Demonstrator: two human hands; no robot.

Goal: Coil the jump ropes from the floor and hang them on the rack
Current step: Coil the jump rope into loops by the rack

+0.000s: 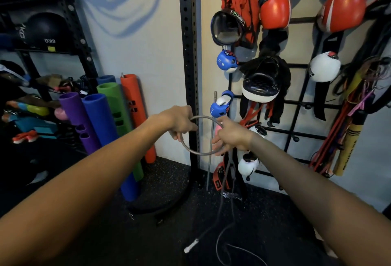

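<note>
Before wall rack (296,104): coiling underway; left hand (179,120) and right hand (230,135) both clamped on rope (197,153) loop; next, gather slack from floor (169,181).

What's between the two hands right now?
In the head view, a loop of grey jump rope spans from the left hand to the right hand, with the black upright post behind it.

Rope (191,148): thin grey cord, one round loop formed at chest height, the remainder trailing down to the floor in loose curves; white handle (191,245) lying on the floor. Rack (296,100): black wall-mounted wire grid, crowded with hung gear.
</note>
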